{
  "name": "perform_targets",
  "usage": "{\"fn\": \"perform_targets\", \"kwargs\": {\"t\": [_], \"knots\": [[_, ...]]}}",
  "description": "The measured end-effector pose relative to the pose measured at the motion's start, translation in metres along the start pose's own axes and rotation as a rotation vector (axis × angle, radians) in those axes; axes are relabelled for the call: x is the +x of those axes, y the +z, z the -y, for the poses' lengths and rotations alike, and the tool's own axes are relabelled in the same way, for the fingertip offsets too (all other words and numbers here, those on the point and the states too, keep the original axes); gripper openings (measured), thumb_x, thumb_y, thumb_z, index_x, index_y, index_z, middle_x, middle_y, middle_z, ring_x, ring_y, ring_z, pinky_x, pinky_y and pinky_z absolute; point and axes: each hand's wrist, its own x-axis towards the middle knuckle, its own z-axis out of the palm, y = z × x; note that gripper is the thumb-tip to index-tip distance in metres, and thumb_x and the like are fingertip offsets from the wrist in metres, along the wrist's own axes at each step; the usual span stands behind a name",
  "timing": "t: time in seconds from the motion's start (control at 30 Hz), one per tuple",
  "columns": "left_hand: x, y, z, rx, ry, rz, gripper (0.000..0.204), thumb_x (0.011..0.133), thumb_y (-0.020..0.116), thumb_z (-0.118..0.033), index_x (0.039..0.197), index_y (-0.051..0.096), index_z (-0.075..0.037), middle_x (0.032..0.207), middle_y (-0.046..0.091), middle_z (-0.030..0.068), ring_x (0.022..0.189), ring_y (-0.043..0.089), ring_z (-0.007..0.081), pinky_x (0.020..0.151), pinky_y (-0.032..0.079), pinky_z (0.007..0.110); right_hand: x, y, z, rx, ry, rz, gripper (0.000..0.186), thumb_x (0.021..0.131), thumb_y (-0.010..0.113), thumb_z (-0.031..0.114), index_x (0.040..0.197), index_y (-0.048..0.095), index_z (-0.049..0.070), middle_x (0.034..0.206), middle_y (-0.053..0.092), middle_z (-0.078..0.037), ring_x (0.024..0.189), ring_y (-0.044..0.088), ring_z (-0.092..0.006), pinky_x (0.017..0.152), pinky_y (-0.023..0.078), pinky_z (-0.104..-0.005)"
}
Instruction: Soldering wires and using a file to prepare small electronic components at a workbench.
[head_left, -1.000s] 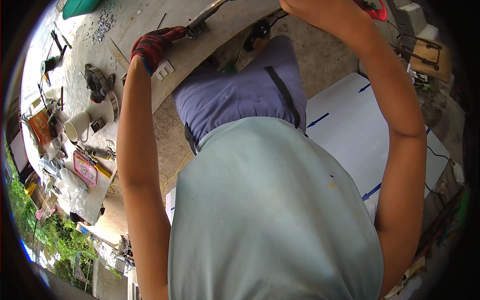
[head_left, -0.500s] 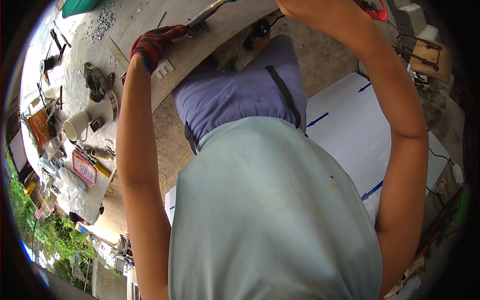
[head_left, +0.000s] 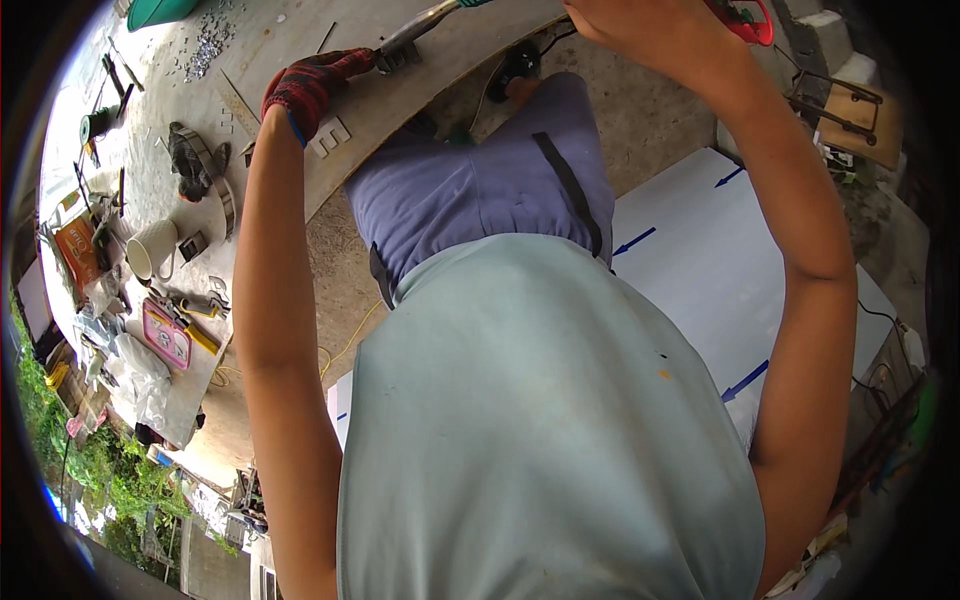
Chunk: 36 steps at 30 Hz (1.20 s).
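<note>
Head view: work in hand, as I judge it, is the left gloved hand point(head_left: 310, 88) steadying a small grey metal piece point(head_left: 402, 60) near the bench edge, under a long silver tool point(head_left: 418, 28); its fingers are narrow and bent together, tips at the piece, though I cannot tell whether they pinch it. To the right, the bare right hand point(head_left: 630, 20) is cut off by the upper edge, so I cannot tell how its fingers stand or what they hold. The next move would seem to call for a still left hand and a light, even right one. Leftmost among the materials, a crinkled clear plastic bag point(head_left: 145, 385) lies near a flat pink tray point(head_left: 166, 335) with rounded corners; then come a pale, round-mouthed mug point(head_left: 152, 250), a dark, limp fabric glove point(head_left: 188, 165) by a thin curved metal strip point(head_left: 222, 190), and a flat E-shaped metal piece point(head_left: 328, 137) just beside the left wrist; far right, a smooth white panel point(head_left: 700, 265) bears blue arrows
</note>
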Motion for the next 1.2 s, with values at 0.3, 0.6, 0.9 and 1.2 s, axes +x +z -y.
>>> {"fn": "perform_targets", "kwargs": {"t": [0.3, 0.6, 0.9, 1.2], "knots": [[-0.004, 0.000, -0.005, 0.022, -0.020, -0.029, 0.035, 0.095, 0.076, -0.034, 0.123, 0.078, -0.013, 0.111, 0.075, -0.0021, 0.091, 0.059, 0.0085, 0.085, 0.049, 0.027, 0.006, -0.008, 0.000, 0.058, -0.047, -0.016, 0.020, 0.086, 0.066, 0.009, 0.103, 0.078, 0.010, 0.087, 0.063, -0.007, 0.083, 0.063, -0.0220, 0.077, 0.050, -0.0366], [-0.002, 0.001, -0.005, 0.031, -0.021, -0.019, 0.034, 0.096, 0.076, -0.033, 0.123, 0.078, -0.012, 0.112, 0.074, -0.0003, 0.093, 0.061, 0.0093, 0.085, 0.051, 0.027, 0.021, -0.009, 0.001, -0.064, -0.097, 0.011, 0.013, 0.086, 0.066, 0.008, 0.094, 0.075, 0.008, 0.089, 0.066, -0.007, 0.087, 0.065, -0.0221, 0.080, 0.052, -0.0370], [0.004, 0.000, -0.002, 0.040, -0.018, -0.004, 0.034, 0.095, 0.076, -0.032, 0.124, 0.077, -0.013, 0.114, 0.074, -0.0001, 0.095, 0.061, 0.0100, 0.086, 0.050, 0.027, 0.020, -0.004, -0.004, -0.100, -0.126, 0.029, 0.006, 0.086, 0.065, 0.009, 0.085, 0.071, 0.008, 0.088, 0.065, -0.007, 0.087, 0.066, -0.0220, 0.079, 0.052, -0.0380], [0.004, -0.002, 0.003, 0.011, -0.004, -0.002, 0.036, 0.094, 0.078, -0.034, 0.123, 0.078, -0.013, 0.112, 0.073, 0.0002, 0.094, 0.060, 0.0107, 0.087, 0.050, 0.028, 0.018, -0.003, -0.005, -0.008, -0.077, 0.013, 0.012, 0.089, 0.063, 0.011, 0.093, 0.075, 0.008, 0.089, 0.066, -0.007, 0.088, 0.065, -0.0236, 0.081, 0.051, -0.0395]]}}
